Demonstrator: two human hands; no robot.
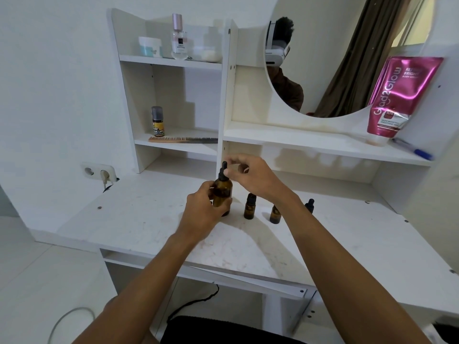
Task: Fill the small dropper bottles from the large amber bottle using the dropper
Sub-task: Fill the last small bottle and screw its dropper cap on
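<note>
**Uncapping the large amber bottle**

Left hand (202,212) wraps the large amber bottle (222,192), mid-tabletop (139,219) toward the back edge. Right hand (250,177) pinches its dropper cap (224,170). Two small dropper bottles (249,207) stand just right. Glass: rigid, smooth, breakable; grip body, turn cap.

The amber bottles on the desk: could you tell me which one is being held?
The large amber bottle, the leftmost and tallest. The left hand grips its body and the right hand pinches its black dropper cap; the smaller bottles stand untouched.

Bright, soft daylight; bowed wide-angle edges
</note>
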